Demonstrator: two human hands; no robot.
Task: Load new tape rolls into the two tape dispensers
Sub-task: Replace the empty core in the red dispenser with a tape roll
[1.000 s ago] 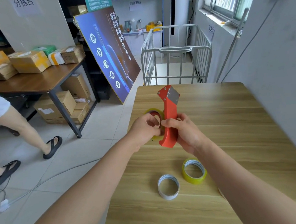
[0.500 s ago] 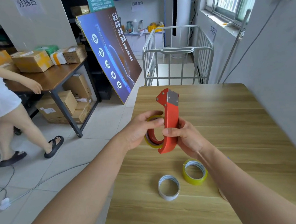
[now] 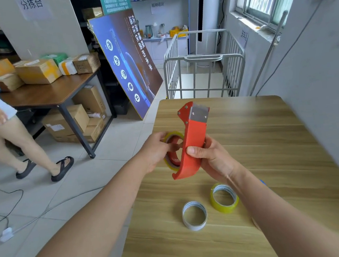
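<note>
Wooden table; white roll beside yellow roll

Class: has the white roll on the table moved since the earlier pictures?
No. The white roll still lies just left of the loose yellow roll on the table.

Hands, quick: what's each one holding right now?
Left hand: holding the roll at the dispenser.
Right hand: holding the dispenser.
</note>
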